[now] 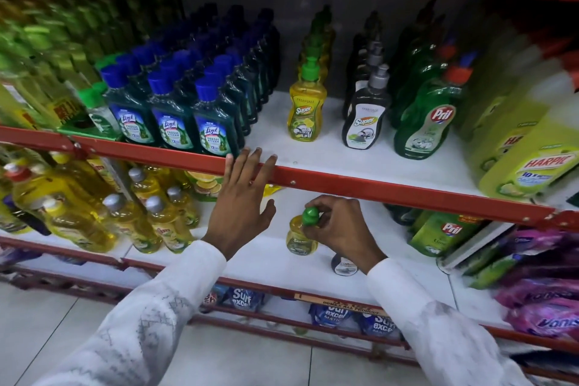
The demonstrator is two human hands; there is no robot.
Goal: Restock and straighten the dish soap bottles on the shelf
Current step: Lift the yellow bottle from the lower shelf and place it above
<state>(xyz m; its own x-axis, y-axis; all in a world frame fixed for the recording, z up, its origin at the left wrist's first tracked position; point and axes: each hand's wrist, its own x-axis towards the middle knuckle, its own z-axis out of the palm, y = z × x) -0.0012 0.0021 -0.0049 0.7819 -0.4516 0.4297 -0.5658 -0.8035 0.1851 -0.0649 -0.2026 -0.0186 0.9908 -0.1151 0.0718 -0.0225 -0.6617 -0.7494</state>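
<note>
My right hand (336,229) grips the green pump top of a yellow dish soap bottle (299,236) that stands on the lower white shelf (263,260). My left hand (242,197) is open, fingers spread, its tips over the red front rail (376,186) of the upper shelf. On that upper shelf stand a row of yellow Super bottles (307,110), a row of dark Super bottles (365,117) and green Pril bottles (427,119). A dark bottle (343,265) is partly hidden under my right wrist.
Blue-capped Lizol bottles (175,116) fill the upper shelf's left part, and Harpic packs (529,153) stand at its right. Yellow bottles (94,213) crowd the lower shelf's left side, with Pril pouches (445,232) and purple packs (545,291) at right. Surf Excel packs (242,298) lie below.
</note>
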